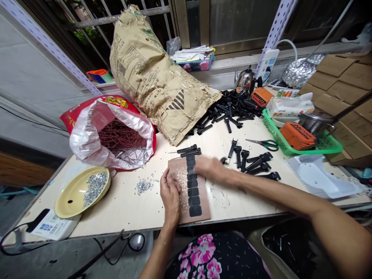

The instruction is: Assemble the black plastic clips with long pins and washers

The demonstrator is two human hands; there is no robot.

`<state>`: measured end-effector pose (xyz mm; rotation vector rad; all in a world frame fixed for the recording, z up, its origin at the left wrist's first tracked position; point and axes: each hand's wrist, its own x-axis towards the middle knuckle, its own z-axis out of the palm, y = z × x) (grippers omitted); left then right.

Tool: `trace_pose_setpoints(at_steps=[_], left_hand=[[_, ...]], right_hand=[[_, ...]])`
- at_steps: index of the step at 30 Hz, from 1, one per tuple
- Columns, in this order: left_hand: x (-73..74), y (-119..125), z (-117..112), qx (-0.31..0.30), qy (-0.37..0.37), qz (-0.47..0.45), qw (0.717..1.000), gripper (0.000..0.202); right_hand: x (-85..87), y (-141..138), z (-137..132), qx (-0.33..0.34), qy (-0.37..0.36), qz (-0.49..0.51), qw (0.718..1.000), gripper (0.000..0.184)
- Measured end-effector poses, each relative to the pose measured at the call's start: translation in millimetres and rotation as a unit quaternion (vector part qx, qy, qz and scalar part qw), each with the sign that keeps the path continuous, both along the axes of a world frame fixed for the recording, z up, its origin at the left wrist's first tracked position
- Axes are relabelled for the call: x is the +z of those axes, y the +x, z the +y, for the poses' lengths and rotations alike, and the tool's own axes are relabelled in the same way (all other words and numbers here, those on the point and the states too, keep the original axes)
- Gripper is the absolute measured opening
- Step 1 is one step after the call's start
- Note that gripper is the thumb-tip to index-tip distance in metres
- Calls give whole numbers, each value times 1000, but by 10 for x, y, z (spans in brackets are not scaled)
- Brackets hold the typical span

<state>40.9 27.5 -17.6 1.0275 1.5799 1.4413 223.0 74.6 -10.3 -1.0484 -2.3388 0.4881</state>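
On the table (116,205), the board (205,197) looks stiff, best held edgewise; left hand (170,193) grips its side, right hand (209,169) too blurred to tell.

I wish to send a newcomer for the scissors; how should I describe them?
On the right side of the table stands a green basket. Just left of it, beyond a group of black parts, lie the scissors. Their dark, looped handles and thin metal blades, pointing left, set them apart from the straight-bodied parts.
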Motion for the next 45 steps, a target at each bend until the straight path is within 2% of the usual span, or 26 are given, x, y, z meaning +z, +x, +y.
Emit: trace_pose_setpoints(at_steps=[6,13,16,18,24,26,29,32,34,36,38,40,43,45], left_hand=[[-21,-5,6,0,0,-11,1000,50],[-62,-13,9,-12,-7,5,1000,51],[-49,-17,7,-12,-9,11,1000,51],[-35,-25,5,-9,-10,8,1000,51],[-36,-39,-12,-16,-22,15,1000,53],[-30,-24,-24,-17,-25,11,999,53],[29,-68,-39,-23,-39,-11,999,51],[132,-332,-42,15,-49,27,998,47],[180,-645,-47,69,-32,115,990,41],[179,-1005,-68,108,-11,237,965,35],[122,-1332,-99,99,-13,341,935,32],[35,-1565,-112,89,-19,398,913,31],[-74,-1723,-40,62,-20,456,887,31],[-108,-1749,66,28,-31,506,861,31]], right_hand=[[-47,6,-210,111,32,-47,992,30],[-107,-43,-274,91,43,-65,993,28],[-74,-35,-246,92,35,-65,993,25],[-8,63,-218,92,22,-70,993,22],[386,632,33,65,-25,-175,982,18],[490,598,208,42,-6,-174,984,21],[495,180,544,-3,32,-149,988,28],[343,-423,887,-16,41,-193,980,29],[213,-756,1066,-16,20,-244,970,24],[99,-971,1187,-15,-3,-273,962,20],[16,-1074,1253,-15,-10,-278,960,20],[-31,-1092,1278,-19,-7,-278,960,21],[-42,-1033,1269,-26,13,-262,965,24],[-16,-969,1248,-34,50,-214,975,26]])
